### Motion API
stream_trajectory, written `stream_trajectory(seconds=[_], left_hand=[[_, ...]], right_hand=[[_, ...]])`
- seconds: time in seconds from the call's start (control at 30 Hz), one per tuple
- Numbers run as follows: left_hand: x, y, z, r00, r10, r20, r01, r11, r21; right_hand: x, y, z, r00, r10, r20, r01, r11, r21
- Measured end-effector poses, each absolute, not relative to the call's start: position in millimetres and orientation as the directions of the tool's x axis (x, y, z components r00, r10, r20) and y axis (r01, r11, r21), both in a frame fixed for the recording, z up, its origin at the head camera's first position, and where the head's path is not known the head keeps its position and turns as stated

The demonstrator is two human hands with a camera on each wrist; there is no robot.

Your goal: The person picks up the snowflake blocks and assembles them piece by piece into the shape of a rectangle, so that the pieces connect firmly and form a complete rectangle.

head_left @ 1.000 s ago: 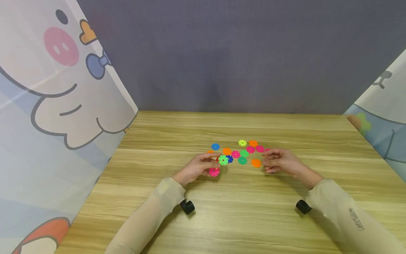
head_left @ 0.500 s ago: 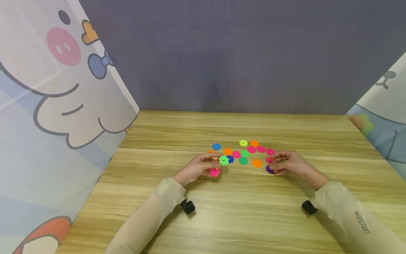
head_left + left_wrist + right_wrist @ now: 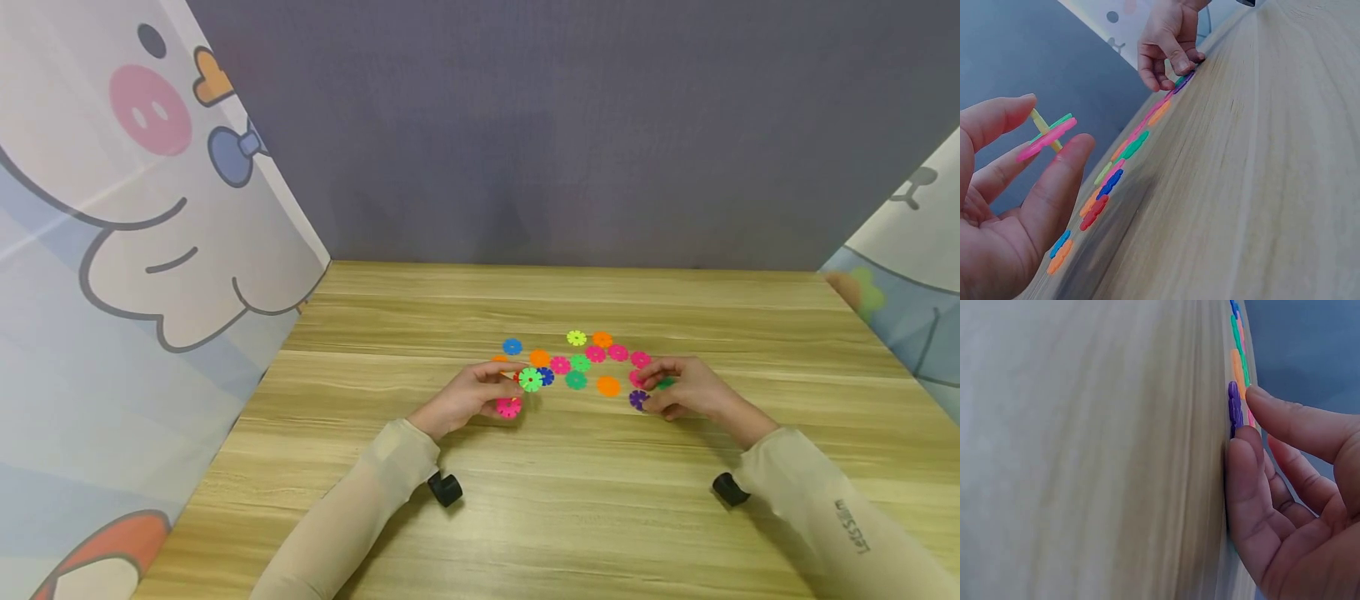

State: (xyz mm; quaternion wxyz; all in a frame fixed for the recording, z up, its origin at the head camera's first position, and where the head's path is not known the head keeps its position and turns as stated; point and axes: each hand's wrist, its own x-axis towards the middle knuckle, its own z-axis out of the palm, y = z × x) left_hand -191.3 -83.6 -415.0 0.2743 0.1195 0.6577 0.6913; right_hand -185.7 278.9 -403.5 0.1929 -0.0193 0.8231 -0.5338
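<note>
2 bare hands, wearing cream cloth sleeves (image 3: 352,500), above a wood-grain tabletop (image 3: 570,483).

Left hand (image 3: 467,397): thumb and index pinching a round yellow notched disc (image 3: 1037,119), apparently plastic, held edge-on. Crossing it, seemingly slotted on: 1 bright pink notched disc (image 3: 1046,142) and 1 light green notched disc (image 3: 536,382). Total in the grip: at least 3 pieces, raised clear of the wood.

Right hand (image 3: 688,390): low at the tabletop, thumb and index parted, nothing visible between them. Whether the hidden fingers hold anything cannot be told.

Risks, as judged: a slackened left pinch could drop the joined pieces, since only the yellow edge is gripped; a hard squeeze or sideways twist could work a slot loose. On the right, the flat, thin pieces offer little edge to lift, so a fingertip could slide 1 away or nudge its neighbours.

Positions: joined pieces at the left fingertips, well apart from the right hand. A dark purple notched disc (image 3: 639,400) lies flat just beside the right thumb; a dark green disc (image 3: 664,383) shows partly behind the right fingers. Between the hands, flat: 1 orange round disc (image 3: 608,386) and 1 teal-green notched disc (image 3: 576,381), among others. Farther out: 1 blue disc (image 3: 512,346).
</note>
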Motion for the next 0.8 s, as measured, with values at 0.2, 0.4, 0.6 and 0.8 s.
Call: stream_trajectory(seconds=[0.2,0.4,0.6,0.8], left_hand=[[-192,-83,-415,-0.818,0.539,-0.198,-0.224,0.018,0.974],[-192,-82,-414,-0.814,0.547,-0.195,-0.222,0.017,0.975],[-191,-81,-414,-0.814,0.548,-0.193,-0.224,0.010,0.974],[-191,-80,-415,-0.813,0.548,-0.198,-0.232,0.008,0.973]], right_hand=[[-184,272,-404,-0.941,-0.240,-0.239,0.064,0.567,-0.821],[-183,266,-404,-0.948,-0.239,-0.212,0.008,0.644,-0.765],[-183,264,-401,-0.941,-0.267,-0.209,-0.028,0.675,-0.737],[-182,263,-398,-0.930,-0.287,-0.232,-0.032,0.689,-0.724]])
